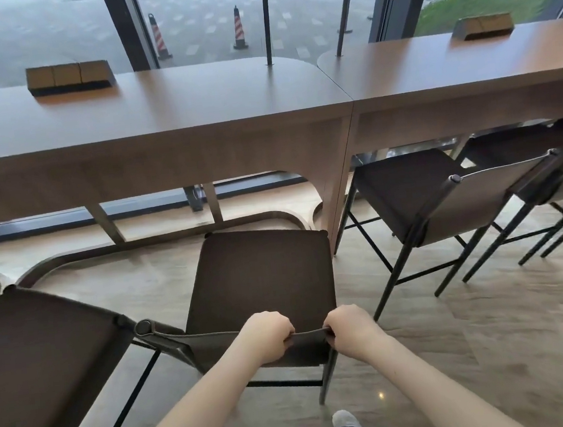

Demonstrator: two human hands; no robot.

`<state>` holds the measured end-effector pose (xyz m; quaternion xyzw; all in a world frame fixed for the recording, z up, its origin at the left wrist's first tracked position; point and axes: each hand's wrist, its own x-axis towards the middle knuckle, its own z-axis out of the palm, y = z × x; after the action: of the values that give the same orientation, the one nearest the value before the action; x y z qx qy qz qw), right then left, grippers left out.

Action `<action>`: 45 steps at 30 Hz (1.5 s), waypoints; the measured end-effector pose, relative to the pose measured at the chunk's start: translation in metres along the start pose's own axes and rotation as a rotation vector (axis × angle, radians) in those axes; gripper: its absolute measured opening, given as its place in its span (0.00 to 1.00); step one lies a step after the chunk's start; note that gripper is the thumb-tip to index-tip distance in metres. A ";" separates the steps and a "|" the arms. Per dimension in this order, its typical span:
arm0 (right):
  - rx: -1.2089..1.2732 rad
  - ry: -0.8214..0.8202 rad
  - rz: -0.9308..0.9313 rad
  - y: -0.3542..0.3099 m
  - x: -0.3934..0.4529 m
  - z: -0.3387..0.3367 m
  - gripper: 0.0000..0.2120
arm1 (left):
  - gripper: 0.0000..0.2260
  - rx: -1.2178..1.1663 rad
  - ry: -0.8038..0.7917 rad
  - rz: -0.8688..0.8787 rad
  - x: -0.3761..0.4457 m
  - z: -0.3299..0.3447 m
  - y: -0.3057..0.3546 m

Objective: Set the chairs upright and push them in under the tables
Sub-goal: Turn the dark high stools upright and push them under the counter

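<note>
A dark brown chair (262, 277) stands upright in front of me, its seat facing the long wooden table (166, 107). My left hand (266, 335) and my right hand (349, 329) both grip the top edge of its fabric backrest, fingers curled over it, close together near the right end. The seat's front edge lies just short of the table's front edge, beside the table leg (336, 187). A second table (465, 61) joins on the right.
Another brown chair (39, 357) stands close at the left. Two chairs (419, 193) (550, 166) on the right sit partly under the second table. Wooden boxes (69, 77) (482, 27) rest on the tabletops. Windows lie behind. My shoe (344, 419) is below the chair.
</note>
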<state>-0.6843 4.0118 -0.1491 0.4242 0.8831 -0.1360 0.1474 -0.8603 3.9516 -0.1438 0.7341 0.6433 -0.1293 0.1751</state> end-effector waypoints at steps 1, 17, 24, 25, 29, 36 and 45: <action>-0.014 -0.001 -0.029 0.002 0.000 0.001 0.11 | 0.12 0.025 0.008 0.023 0.000 0.000 -0.002; -0.030 0.009 -0.158 0.095 0.055 -0.064 0.09 | 0.11 -0.025 0.077 0.039 0.089 -0.046 0.016; -0.097 -0.003 -0.241 0.148 0.105 -0.105 0.09 | 0.10 -0.088 0.106 -0.071 0.150 -0.078 0.025; -0.125 -0.001 -0.256 0.154 0.112 -0.111 0.09 | 0.10 -0.095 0.111 -0.086 0.158 -0.081 0.026; -0.200 0.005 -0.306 0.181 0.137 -0.129 0.10 | 0.09 -0.117 0.137 -0.134 0.187 -0.094 0.034; -0.237 -0.033 -0.410 0.220 0.171 -0.144 0.11 | 0.10 -0.149 0.119 -0.211 0.227 -0.108 0.046; -0.255 -0.060 -0.481 0.258 0.200 -0.155 0.11 | 0.09 -0.129 0.122 -0.281 0.265 -0.115 0.064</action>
<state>-0.6226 4.3657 -0.1114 0.1762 0.9637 -0.0674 0.1890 -0.7641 4.2311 -0.1437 0.6307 0.7560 -0.0659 0.1626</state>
